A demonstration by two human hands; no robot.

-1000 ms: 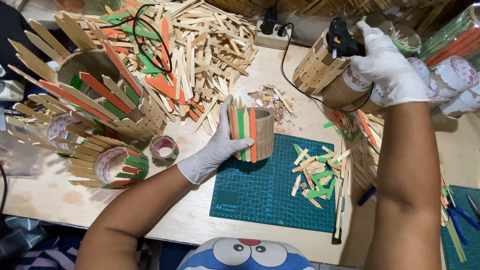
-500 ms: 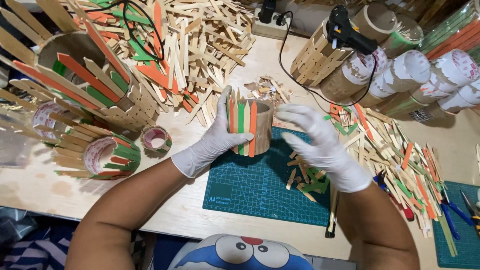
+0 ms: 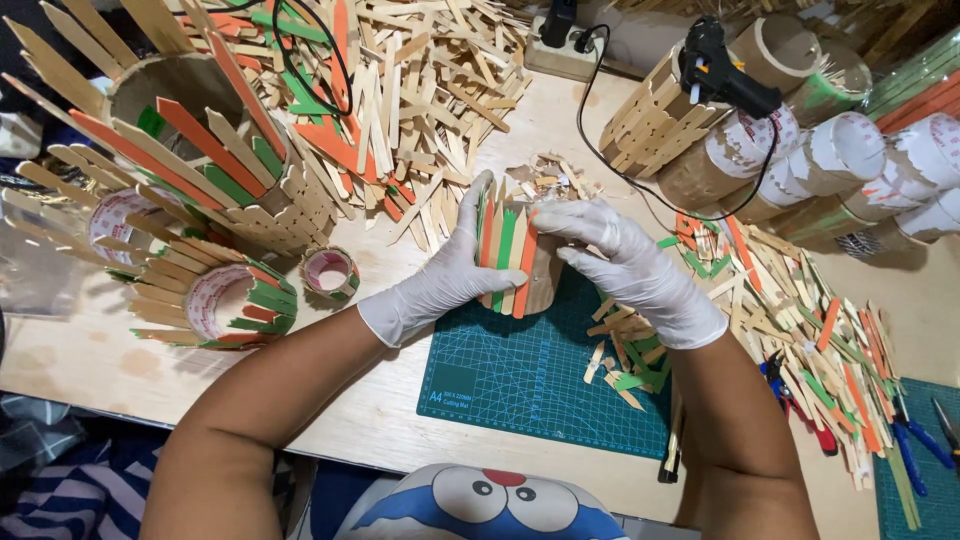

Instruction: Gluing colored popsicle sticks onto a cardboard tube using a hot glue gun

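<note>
The gloved left hand (image 3: 445, 275) and gloved right hand (image 3: 640, 270) cover much of the small cardboard cylinder clad in orange, green and plain wooden sticks (image 3: 512, 262), its base and far side hidden, while the picture's right edge cuts off the blue-handled pliers (image 3: 915, 440) and white paper cups (image 3: 915, 165).

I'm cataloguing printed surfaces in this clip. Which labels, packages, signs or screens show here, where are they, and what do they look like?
Cutting mat: under both hands at the near table edge; dark green rectangle, pale grid, small white print in its near left corner.
Tape rolls: far right, lying in a row; white round rolls with red print on their faces.
Small tape roll: left of the mat; white ring with red markings.
No screens or signs show.
</note>
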